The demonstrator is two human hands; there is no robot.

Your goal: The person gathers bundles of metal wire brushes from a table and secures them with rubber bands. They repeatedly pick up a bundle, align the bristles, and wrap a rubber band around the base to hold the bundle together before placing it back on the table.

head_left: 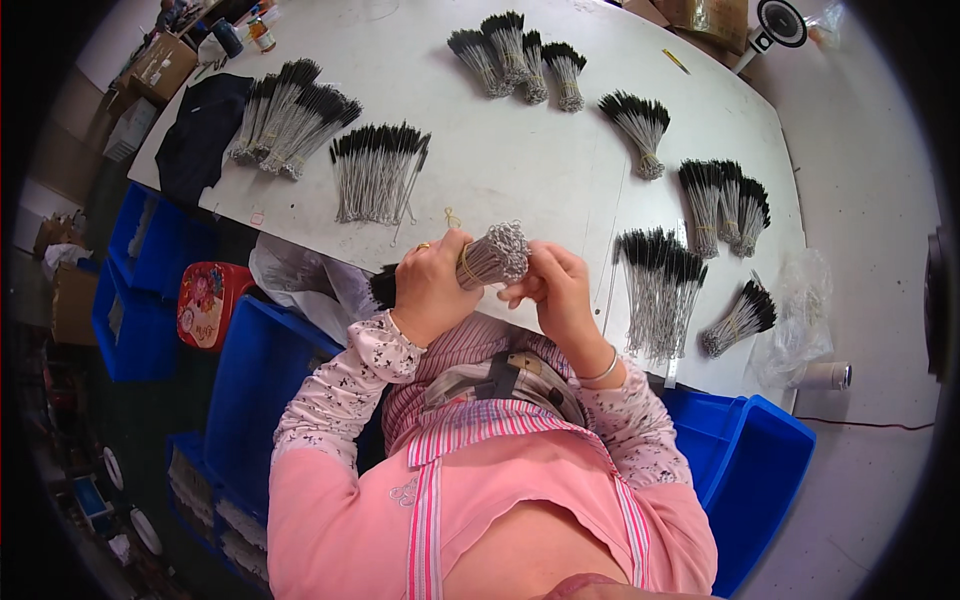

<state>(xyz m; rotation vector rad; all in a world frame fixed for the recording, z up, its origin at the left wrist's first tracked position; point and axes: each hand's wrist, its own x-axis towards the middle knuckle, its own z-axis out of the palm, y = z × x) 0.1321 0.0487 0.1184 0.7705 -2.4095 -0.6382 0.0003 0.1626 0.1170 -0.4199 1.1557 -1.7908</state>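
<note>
My left hand point(432, 285) is wrapped around a bundle of wire brushes point(497, 255) at the near edge of the white table point(500, 170). The brushes' looped wire ends face up and right, and some black bristles show below the hand. A yellow rubber band circles the wires beside my left fingers. My right hand point(562, 290) has its fingers bent against the looped ends on the bundle's right side; its exact grip is partly hidden. Loose brushes lie in a spread pile point(378, 175) to the left and another pile point(660, 295) to the right.
Banded brush bundles lie at the far left point(290, 120), far middle point(515, 58) and right point(722, 205). More rubber bands point(452, 217) sit near my left hand. Blue crates point(765, 480) stand below the table on both sides, with a red container point(212, 305) at left.
</note>
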